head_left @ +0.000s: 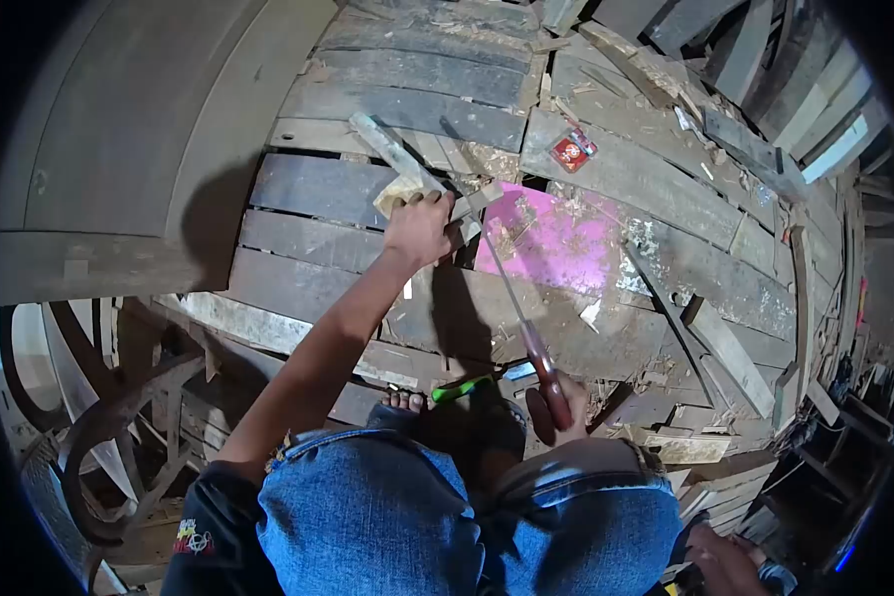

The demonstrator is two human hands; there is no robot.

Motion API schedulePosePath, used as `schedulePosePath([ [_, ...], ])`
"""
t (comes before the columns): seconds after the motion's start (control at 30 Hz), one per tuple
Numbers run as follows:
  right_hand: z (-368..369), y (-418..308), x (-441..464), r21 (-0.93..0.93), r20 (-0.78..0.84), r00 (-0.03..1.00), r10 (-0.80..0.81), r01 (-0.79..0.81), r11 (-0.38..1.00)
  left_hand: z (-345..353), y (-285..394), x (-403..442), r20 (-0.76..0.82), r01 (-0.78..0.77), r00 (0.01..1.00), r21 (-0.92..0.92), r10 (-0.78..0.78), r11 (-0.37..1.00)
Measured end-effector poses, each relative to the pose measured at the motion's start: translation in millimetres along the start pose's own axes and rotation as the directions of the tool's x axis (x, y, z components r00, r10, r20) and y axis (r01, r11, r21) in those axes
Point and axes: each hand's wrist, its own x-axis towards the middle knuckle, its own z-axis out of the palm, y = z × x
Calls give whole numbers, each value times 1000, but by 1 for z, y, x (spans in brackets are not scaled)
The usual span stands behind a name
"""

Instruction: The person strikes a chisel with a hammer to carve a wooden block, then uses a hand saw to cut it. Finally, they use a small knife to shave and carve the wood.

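My left hand (422,226) is closed over a short piece of wood (480,202), pressing it down near the middle of the plank floor. A longer strip of wood (392,149) runs away from that hand toward the top. My right hand (569,409) grips the reddish-brown handle of a handsaw (512,293). The saw's thin blade slants up and left, crossing the short piece just right of my left fingers. Whether the teeth have cut into the wood cannot be made out. A bright green-handled tool (462,388) lies near my bare foot (404,400).
A pink sheet (551,243) strewn with sawdust lies right of the blade. Beyond it sits a red packet (572,151). A large wooden panel (119,129) stands at left, above curved wooden parts (89,447). Offcuts (730,358) and stacked boards (815,99) line the right side.
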Motion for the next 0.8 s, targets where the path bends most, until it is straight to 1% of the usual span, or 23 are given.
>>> schedulePosePath([
  [0.07,12,12,47,24,35,987,-155,154,988,2,-1,5,-23,-18,1000,22,19,1000],
  [0.1,17,18,66,37,58,973,-226,224,974,1,-1,6,-35,0,999,4,0,1000],
  [0.17,21,23,82,-8,72,973,-221,222,975,2,-3,8,-48,30,998,-32,-31,999],
  [0.2,22,25,83,-31,81,973,-216,219,975,-1,-2,6,-44,16,999,-30,-18,999],
  [0.3,1,13,21,125,38,997,-65,60,990,1,-4,4,-129,-28,992,-115,13,993],
  [0.37,-21,30,-16,-12,38,998,48,-48,999,1,-3,5,-72,3,997,-97,-10,995],
  [0.4,-24,26,-23,-74,31,994,106,-104,992,2,-3,6,-45,23,999,-93,-27,995],
  [0.43,-20,25,-21,-41,27,999,47,-45,998,3,-2,6,-14,34,999,-86,-36,996],
  [0.47,-14,27,-4,-9,18,1000,-25,25,1000,2,2,5,-88,-2,996,-68,-4,998],
  [0.53,5,39,48,26,-19,957,-289,289,957,4,-2,6,-117,-42,992,-15,40,999],
  [0.57,16,25,71,26,-17,945,-325,326,945,4,-4,6,-127,-62,990,13,63,998],
  [0.6,16,21,77,20,23,954,-300,299,954,0,-5,8,-144,-17,989,-38,11,999],
  [0.63,16,17,80,13,62,959,-275,275,961,-3,-5,11,-128,8,992,-58,-15,998],
  [0.7,8,8,61,27,53,965,-256,254,967,-4,-1,7,-73,60,995,-107,-68,992],
  [0.73,-3,16,39,54,78,969,-234,230,972,8,-11,11,-152,-2,988,-92,-12,996],
  [0.8,-23,19,-7,-126,46,996,-81,86,988,2,-7,8,-132,12,991,-64,-20,998],
])
